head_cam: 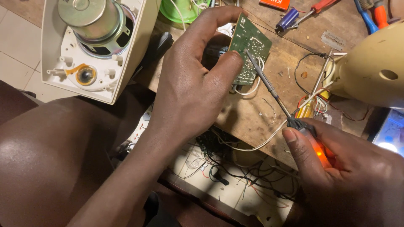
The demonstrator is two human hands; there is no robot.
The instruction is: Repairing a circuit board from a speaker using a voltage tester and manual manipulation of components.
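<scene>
The scarred wooden workbench (252, 113) is the landmark; its near edge overhangs a tangle of wires. Off its far-left corner leans a cream plastic speaker cabinet (105, 63), its round metal magnet showing. Over the bench's middle the left hand (189, 92) pinches a small green circuit board (249, 48) upright by its edges, with little free room around. At the near-right edge the right hand (349, 176) is closed around a soldering iron (277, 98) with a glowing orange handle, its thin metal tip touching the board.
</scene>
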